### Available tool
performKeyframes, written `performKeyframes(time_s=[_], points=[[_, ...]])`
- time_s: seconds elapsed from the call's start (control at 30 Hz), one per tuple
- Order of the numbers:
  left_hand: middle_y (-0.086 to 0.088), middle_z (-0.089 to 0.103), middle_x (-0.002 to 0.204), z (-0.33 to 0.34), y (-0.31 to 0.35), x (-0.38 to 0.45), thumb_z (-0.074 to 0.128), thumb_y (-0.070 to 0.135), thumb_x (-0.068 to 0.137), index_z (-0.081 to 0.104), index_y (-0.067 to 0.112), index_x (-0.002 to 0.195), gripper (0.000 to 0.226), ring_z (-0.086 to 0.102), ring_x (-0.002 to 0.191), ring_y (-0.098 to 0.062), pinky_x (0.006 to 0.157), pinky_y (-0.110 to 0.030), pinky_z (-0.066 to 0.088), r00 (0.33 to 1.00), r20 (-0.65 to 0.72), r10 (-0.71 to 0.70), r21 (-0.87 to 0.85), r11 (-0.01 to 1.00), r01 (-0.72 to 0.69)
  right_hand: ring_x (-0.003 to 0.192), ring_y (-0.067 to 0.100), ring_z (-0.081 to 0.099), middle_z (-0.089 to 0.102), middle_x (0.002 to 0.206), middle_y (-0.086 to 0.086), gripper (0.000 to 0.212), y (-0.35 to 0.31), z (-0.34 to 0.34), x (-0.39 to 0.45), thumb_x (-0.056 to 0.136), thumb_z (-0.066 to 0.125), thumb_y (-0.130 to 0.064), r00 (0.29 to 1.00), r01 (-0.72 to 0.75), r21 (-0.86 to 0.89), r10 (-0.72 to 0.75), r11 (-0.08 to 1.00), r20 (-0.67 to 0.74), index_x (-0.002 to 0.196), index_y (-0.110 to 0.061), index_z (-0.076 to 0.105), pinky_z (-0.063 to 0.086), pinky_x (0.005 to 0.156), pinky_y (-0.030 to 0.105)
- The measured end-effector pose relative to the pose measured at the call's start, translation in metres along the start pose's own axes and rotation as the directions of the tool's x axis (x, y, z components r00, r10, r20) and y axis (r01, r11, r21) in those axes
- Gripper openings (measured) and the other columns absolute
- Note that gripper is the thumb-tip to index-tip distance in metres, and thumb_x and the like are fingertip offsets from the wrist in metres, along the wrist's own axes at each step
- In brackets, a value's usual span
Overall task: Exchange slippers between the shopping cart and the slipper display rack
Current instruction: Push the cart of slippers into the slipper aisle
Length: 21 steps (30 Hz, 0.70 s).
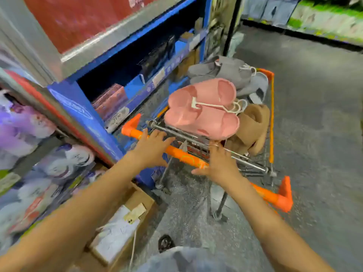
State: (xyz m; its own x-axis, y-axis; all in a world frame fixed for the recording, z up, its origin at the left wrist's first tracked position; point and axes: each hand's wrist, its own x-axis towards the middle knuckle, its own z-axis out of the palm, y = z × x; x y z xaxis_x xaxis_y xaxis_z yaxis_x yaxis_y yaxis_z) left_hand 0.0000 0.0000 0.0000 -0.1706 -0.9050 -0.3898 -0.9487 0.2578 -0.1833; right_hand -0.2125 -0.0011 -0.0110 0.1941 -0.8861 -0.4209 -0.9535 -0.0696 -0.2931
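A wire shopping cart (272, 122) with an orange handle bar (186, 157) stands in front of me. A pair of pink slippers (202, 110) on a white hanger lies on top of its load. Beside them sit tan fuzzy slippers (253, 124), and grey slippers (227, 73) lie at the far end. My left hand (152, 148) hovers over the handle bar with fingers spread. My right hand (218, 163) rests flat over the bar near the pink pair, fingers extended. No slipper display rack is in view.
A blue shelf unit (88, 112) with boxed goods runs along the left, close to the cart. An open cardboard box (121, 226) sits on the floor at lower left. Grey floor (314, 114) stretches to the right, with more shelving (324, 22) at the far back.
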Motion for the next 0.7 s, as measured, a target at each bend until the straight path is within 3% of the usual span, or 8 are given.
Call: performKeyframes(time_s=[0.07, 0.1, 0.17, 0.2, 0.3, 0.43, 0.57, 0.7], points=[[-0.007, 0.035, 0.145, 0.001, -0.009, 0.005, 0.064, 0.051, 0.079, 0.024, 0.024, 0.146, 0.083, 0.030, 0.136, -0.029, 0.111, -0.054, 0.023, 0.999, 0.040, 0.007, -0.006, 1.000, -0.007, 0.125, 0.035, 0.044, 0.044, 0.139, 0.017, 0.082, 0.001, 0.005, -0.002, 0.077, 0.063, -0.055, 0.997, -0.037, -0.085, 0.042, 0.996, 0.061, 0.138, -0.009, 0.033, 0.043, 0.098, 0.045], [-0.007, 0.048, 0.132, 0.005, -0.014, 0.012, 0.065, 0.047, 0.079, 0.040, 0.023, 0.135, 0.067, 0.041, 0.126, -0.028, 0.108, -0.051, 0.030, 1.000, 0.017, 0.008, -0.049, 0.999, -0.007, 0.114, 0.034, 0.053, 0.054, 0.127, 0.016, 0.063, 0.003, 0.008, -0.002, 0.081, 0.060, -0.050, 0.997, -0.039, -0.103, 0.046, 0.994, 0.066, 0.127, -0.009, 0.045, 0.048, 0.088, 0.042], [-0.005, 0.061, 0.092, 0.003, -0.019, 0.020, 0.061, 0.036, 0.080, 0.057, 0.021, 0.089, 0.018, 0.056, 0.090, -0.026, 0.093, -0.041, 0.047, 0.999, -0.051, -0.014, -0.119, 0.993, 0.008, 0.100, 0.033, 0.059, 0.063, 0.111, 0.013, 0.041, 0.003, 0.008, -0.007, 0.084, 0.056, -0.042, 0.998, -0.062, -0.076, 0.064, 0.995, 0.023, 0.108, -0.009, 0.056, 0.046, 0.074, 0.035], [-0.005, 0.061, 0.083, 0.002, -0.017, 0.021, 0.059, 0.031, 0.080, 0.053, 0.020, 0.077, 0.013, 0.057, 0.081, -0.026, 0.082, -0.036, 0.051, 0.998, -0.066, -0.021, -0.120, 0.993, 0.012, 0.099, 0.032, 0.060, 0.064, 0.109, 0.013, 0.038, 0.003, 0.009, -0.011, 0.084, 0.055, -0.040, 0.997, -0.077, -0.070, 0.077, 0.995, -0.004, 0.104, -0.008, 0.059, 0.043, 0.071, 0.034], [-0.008, 0.062, 0.083, 0.003, -0.011, 0.016, 0.058, 0.026, 0.081, 0.054, 0.016, 0.075, 0.012, 0.056, 0.075, -0.028, 0.065, -0.030, 0.042, 0.996, -0.088, 0.007, -0.122, 0.992, -0.018, 0.100, 0.033, 0.061, 0.065, 0.109, 0.014, 0.037, 0.003, 0.011, -0.023, 0.084, 0.055, -0.039, 0.992, -0.087, -0.130, 0.073, 0.988, -0.107, 0.102, -0.007, 0.062, 0.045, 0.074, 0.035], [-0.003, 0.054, 0.071, 0.005, 0.003, -0.001, 0.059, 0.023, 0.078, 0.051, 0.016, 0.064, 0.018, 0.058, 0.077, -0.029, 0.073, -0.036, 0.050, 0.996, -0.077, 0.049, -0.135, 0.989, -0.059, 0.104, 0.033, 0.059, 0.064, 0.113, 0.014, 0.040, 0.011, 0.015, -0.047, 0.085, 0.055, -0.042, 0.988, -0.109, -0.158, 0.090, 0.981, -0.125, 0.105, -0.008, 0.061, 0.047, 0.082, 0.039], [-0.007, 0.069, 0.091, 0.020, 0.012, -0.021, 0.057, 0.032, 0.078, 0.068, 0.017, 0.081, 0.019, 0.064, 0.092, -0.030, 0.076, -0.033, 0.049, 0.981, -0.088, 0.173, -0.094, 0.979, -0.181, 0.099, 0.033, 0.060, 0.065, 0.105, 0.013, 0.034, 0.018, 0.030, -0.079, 0.083, 0.056, -0.039, 0.984, -0.140, -0.138, 0.123, 0.980, -0.128, 0.098, -0.009, 0.062, 0.046, 0.078, 0.036], [-0.008, 0.070, 0.092, 0.031, 0.015, -0.044, 0.056, 0.035, 0.079, 0.067, 0.015, 0.082, 0.023, 0.065, 0.090, -0.026, 0.073, -0.030, 0.047, 0.952, -0.062, 0.300, -0.037, 0.952, -0.303, 0.091, 0.031, 0.062, 0.067, 0.095, 0.011, 0.026, 0.031, 0.045, -0.118, 0.081, 0.057, -0.045, 0.991, -0.103, -0.094, 0.093, 0.990, -0.099, 0.080, -0.019, 0.059, 0.044, 0.071, 0.035]])
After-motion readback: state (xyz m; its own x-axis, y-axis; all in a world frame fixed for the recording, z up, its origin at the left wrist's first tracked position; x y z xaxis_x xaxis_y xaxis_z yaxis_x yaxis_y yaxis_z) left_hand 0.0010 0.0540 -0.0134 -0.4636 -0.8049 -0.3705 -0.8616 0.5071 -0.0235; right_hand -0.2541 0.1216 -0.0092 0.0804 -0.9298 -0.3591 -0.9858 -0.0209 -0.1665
